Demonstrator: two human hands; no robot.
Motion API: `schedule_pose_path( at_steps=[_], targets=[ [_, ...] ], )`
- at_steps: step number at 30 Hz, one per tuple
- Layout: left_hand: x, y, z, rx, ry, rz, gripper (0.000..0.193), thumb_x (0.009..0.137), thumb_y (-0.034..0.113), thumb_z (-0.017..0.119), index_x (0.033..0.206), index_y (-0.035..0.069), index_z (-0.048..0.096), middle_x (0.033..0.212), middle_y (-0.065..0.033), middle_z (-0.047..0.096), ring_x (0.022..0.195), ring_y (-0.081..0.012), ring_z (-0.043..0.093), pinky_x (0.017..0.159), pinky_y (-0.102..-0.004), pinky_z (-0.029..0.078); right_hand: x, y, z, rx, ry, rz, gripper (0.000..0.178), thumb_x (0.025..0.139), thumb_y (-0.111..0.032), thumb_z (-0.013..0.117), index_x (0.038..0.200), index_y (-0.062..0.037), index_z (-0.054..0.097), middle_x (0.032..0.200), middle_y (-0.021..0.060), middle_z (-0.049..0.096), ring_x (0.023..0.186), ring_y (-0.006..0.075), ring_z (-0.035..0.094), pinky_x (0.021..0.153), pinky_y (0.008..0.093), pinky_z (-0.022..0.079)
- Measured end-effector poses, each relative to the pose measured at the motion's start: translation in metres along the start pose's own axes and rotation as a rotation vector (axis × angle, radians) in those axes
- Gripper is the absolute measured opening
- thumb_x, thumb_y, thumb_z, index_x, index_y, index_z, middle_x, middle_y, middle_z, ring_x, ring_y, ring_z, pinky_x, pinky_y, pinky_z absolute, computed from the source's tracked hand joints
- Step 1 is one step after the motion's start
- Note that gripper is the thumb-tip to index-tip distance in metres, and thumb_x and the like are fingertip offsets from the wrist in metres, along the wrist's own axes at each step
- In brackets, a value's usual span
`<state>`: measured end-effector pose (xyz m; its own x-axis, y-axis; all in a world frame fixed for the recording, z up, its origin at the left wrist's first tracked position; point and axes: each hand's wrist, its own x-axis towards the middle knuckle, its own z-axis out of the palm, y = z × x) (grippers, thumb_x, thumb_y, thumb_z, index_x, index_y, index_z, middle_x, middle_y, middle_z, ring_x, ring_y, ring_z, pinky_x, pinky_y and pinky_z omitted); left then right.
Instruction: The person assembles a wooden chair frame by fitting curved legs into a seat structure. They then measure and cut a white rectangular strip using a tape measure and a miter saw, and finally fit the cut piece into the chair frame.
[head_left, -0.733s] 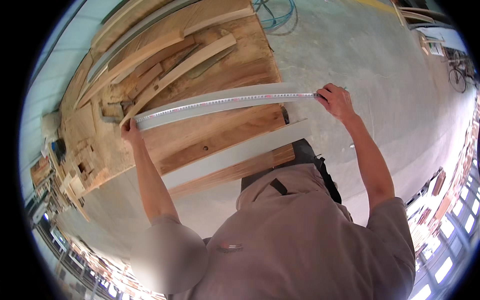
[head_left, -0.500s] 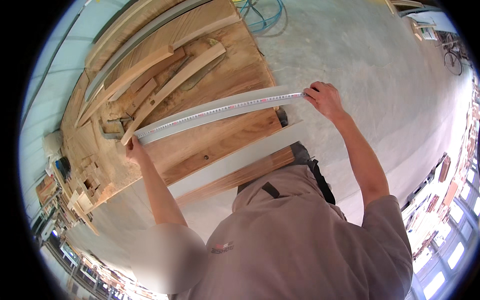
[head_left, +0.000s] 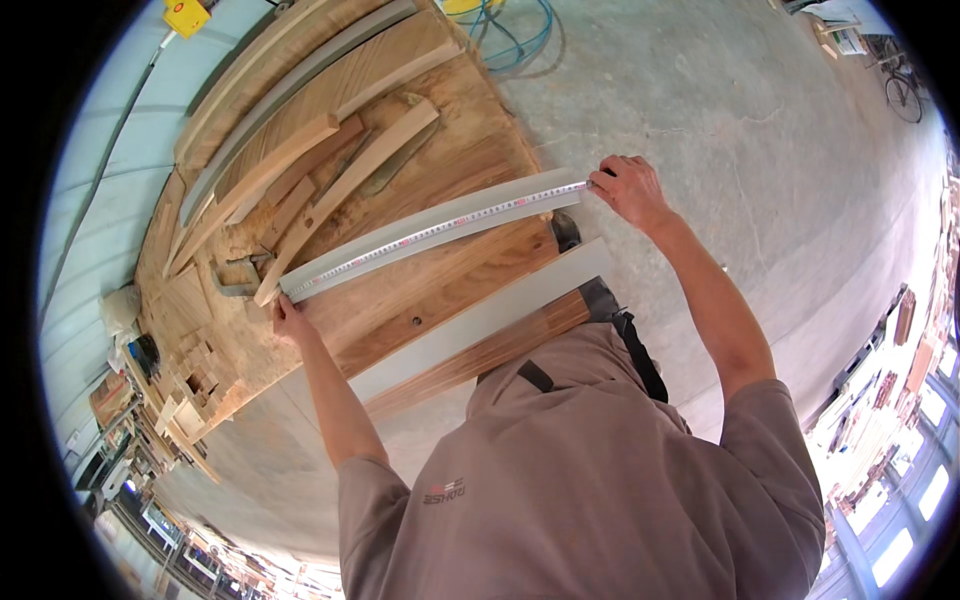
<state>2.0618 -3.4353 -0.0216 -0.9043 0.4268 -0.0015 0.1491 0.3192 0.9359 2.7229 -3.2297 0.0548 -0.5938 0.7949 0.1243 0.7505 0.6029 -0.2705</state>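
Note:
A silvery tape measure blade (head_left: 430, 234) stretches lengthwise over a long grey-white board (head_left: 430, 219) on the wooden workbench. At the board's left end, my left hand (head_left: 290, 322) is closed, its thumb and fingers at the blade's end there. My right hand (head_left: 630, 190) pinches the other end of the blade, just past the board's right end and over the floor. No tape case shows. Close to my left hand is the tip of a curved wooden piece (head_left: 370, 150), with a metal clamp (head_left: 236, 278) beside it.
Several curved wooden parts (head_left: 262, 165) lie at the bench's far left. Nearer me are another pale board (head_left: 480, 318) and a wooden beam (head_left: 480, 352). Small offcuts (head_left: 195, 380) sit at the left. A blue hose (head_left: 520, 50) lies on the concrete floor (head_left: 680, 110) beyond the bench.
The whole view has shifted slightly. My right hand has come a little left, nearer the board's right end; my left hand has moved slightly right and toward me. Both keep hold of the blade.

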Motion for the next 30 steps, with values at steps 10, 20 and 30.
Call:
schedule_pose_path(
  at_steps=[10, 20, 30],
  targets=[
    [-0.027, 0.028, 0.015, 0.460, 0.149, 0.108, 0.030, 0.095, 0.027, 0.068, 0.108, 0.001, 0.075, 0.098, -0.0129, 0.075, 0.087, -0.0238, 0.068, 0.079, -0.0372, 0.053, -0.003, 0.000, -0.001, -0.083, -0.105, -0.017, 0.019, 0.086, -0.016, 0.067, 0.103, -0.0224, 0.071, 0.095, 0.0039, 0.064, 0.091, 0.0240, 0.065, 0.084, 0.0407, 0.050],
    [-0.019, 0.020, 0.008, 0.596, 0.151, 0.078, 0.033, 0.095, 0.032, 0.066, 0.109, 0.002, 0.074, 0.098, -0.0146, 0.074, 0.088, -0.0289, 0.069, 0.079, -0.0417, 0.053, -0.001, -0.004, -0.006, -0.138, -0.299, -0.026, 0.040, 0.088, -0.008, 0.061, 0.122, -0.0290, 0.066, 0.094, 0.0050, 0.063, 0.095, 0.0240, 0.062, 0.088, 0.0396, 0.047],
    [-0.020, 0.025, 0.020, 0.509, 0.096, 0.135, 0.035, 0.095, 0.033, 0.065, 0.109, 0.002, 0.074, 0.098, -0.0148, 0.074, 0.088, -0.0283, 0.069, 0.080, -0.0394, 0.053, -0.001, 0.001, -0.010, -0.151, -0.287, -0.003, 0.028, 0.090, -0.012, 0.058, 0.111, -0.0271, 0.067, 0.093, 0.0039, 0.062, 0.095, 0.0231, 0.064, 0.083, 0.0400, 0.048]
  ],
)
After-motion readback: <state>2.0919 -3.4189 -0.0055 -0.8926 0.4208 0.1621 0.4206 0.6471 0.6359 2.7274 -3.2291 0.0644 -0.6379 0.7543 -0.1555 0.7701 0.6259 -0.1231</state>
